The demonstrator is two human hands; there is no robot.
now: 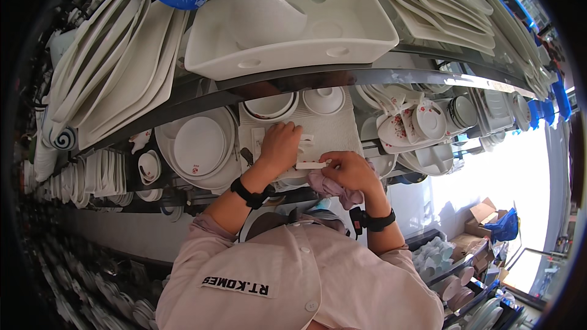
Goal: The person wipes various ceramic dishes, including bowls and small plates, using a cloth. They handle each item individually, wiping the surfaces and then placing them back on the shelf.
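Note:
My right hand (pixel 352 169) pinches one end of a small, flat white ceramic piece (pixel 311 165). A crumpled pinkish cloth (pixel 337 188) hangs beneath that hand, and I cannot tell whether the fingers also grip it. My left hand (pixel 282 146) is curled above the paper-lined shelf spot, its fingertips by the rim of a white bowl (pixel 270 105). Small white ceramic pieces (pixel 306 140) lie beside it; whether the fingers hold one is hidden. Ridged pale paper (pixel 341 133) lies beneath these things. A white lidded pot (pixel 323 101) stands at its far side.
Overhead, a dark-edged shelf (pixel 293 85) carries a big white rectangular dish (pixel 293 57) and stacked plates (pixel 133 68). Round white plates (pixel 199 146) are left of the hands. Flower-patterned dishes (pixel 412 123) sit to the right. Cardboard boxes (pixel 477 233) stand behind at lower right.

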